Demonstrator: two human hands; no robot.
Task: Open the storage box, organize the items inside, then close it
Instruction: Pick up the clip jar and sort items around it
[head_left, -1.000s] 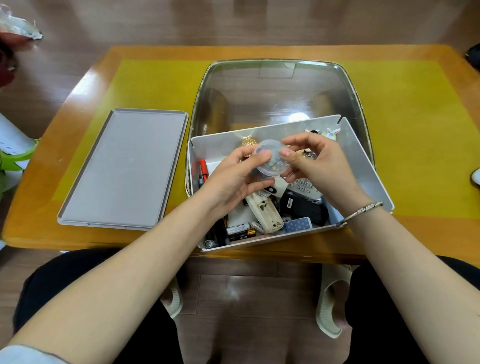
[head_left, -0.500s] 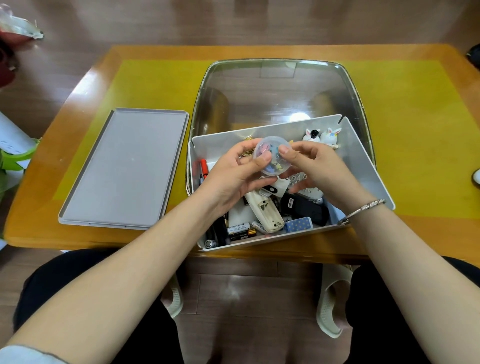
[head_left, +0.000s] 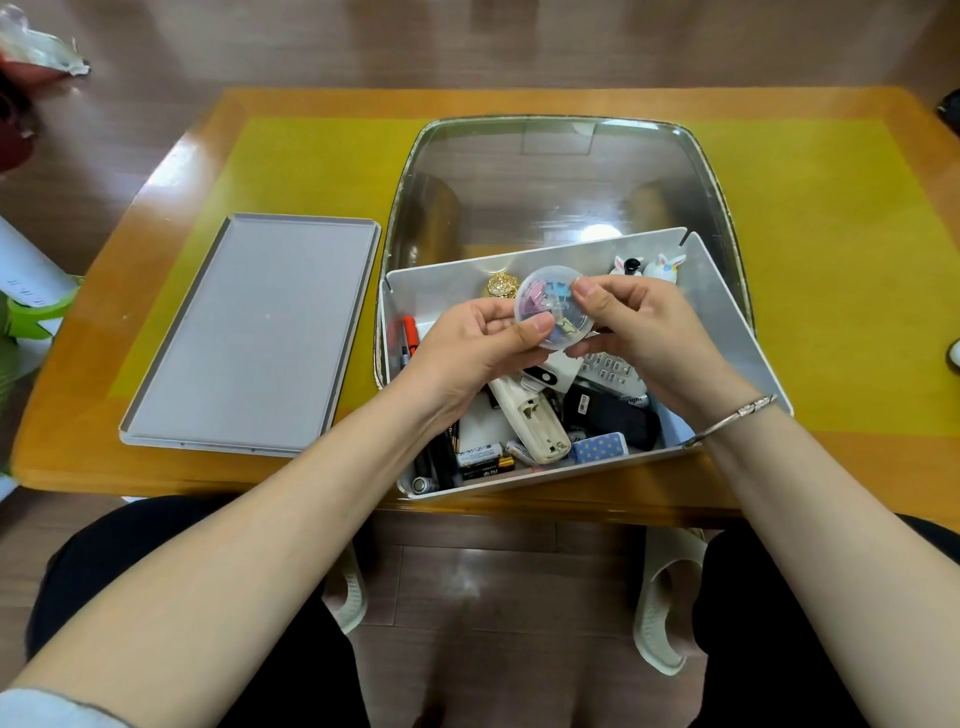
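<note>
Holding a small round clear container (head_left: 554, 307) of coloured clips between both hands, above the open storage box (head_left: 737, 332). Left hand (head_left: 470, 351) pinching its lower left rim between thumb and curled fingers; right hand (head_left: 641, 332) pinching its upper right rim, thumb on top, fingers curled beneath. Directly below the hands, inside the box: cream remote control (head_left: 530, 418) lying lengthwise, black wallet-like case (head_left: 613, 415) to its right, blue dotted case (head_left: 600, 446) at the near wall, batteries (head_left: 480, 457) at the near left corner, red pen (head_left: 410, 335) along the left wall. At the far wall: gold ornament (head_left: 503, 285), two small rabbit figures (head_left: 647, 265) in the right corner. Grey keypad device (head_left: 610, 366) partly hidden under the right hand. Behind the box, touching it, a large clear cover (head_left: 561, 171). Grey box lid (head_left: 254, 332) lying flat, inside up, left of the box and apart from it. All resting on a wooden bench (head_left: 171, 161) with a yellow centre panel. Silver bracelet (head_left: 737, 415) on the right wrist. Wood-plank floor (head_left: 493, 597) below.
</note>
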